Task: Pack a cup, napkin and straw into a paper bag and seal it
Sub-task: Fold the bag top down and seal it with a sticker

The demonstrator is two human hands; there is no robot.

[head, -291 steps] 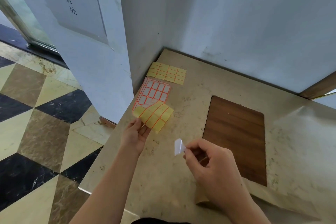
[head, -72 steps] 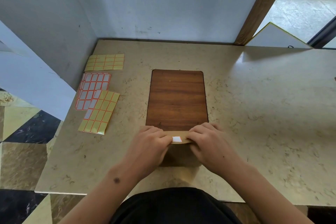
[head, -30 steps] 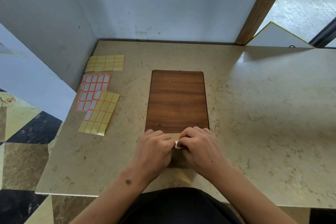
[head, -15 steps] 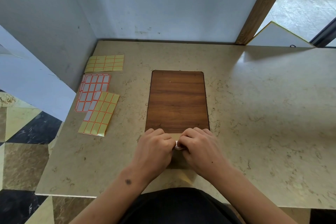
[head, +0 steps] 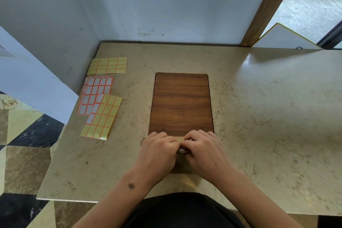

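At the near edge of the table [head: 268, 98], directly in front of the person, the paper bag [head: 182, 166] lies flat, its far end folded over and reaching the near edge of the wooden inlay panel [head: 181, 103]. Both hands cover most of it; only a strip of brown paper shows between and below them. Left hand [head: 157, 153] and right hand [head: 205, 152] are curled, fingers bent down onto the folded top, thumbs meeting over a small white sticker [head: 182, 149] at the fold. Neither hand lifts anything; both press. Contents of the bag cannot be seen. Judgement: the bag is light, thin and pliable, creases readily and would tear if pulled hard; a cup inside would crush under heavy pressure. Best hold is along the folded top edge, pinched on both sides of the sticker, with pressure kept flat and moderate. Sealing appears to be in its closing stage. Sticker sheets [head: 100, 105], yellow and red-bordered, lie well apart at the far left of the table, beside the wall [head: 166, 5].
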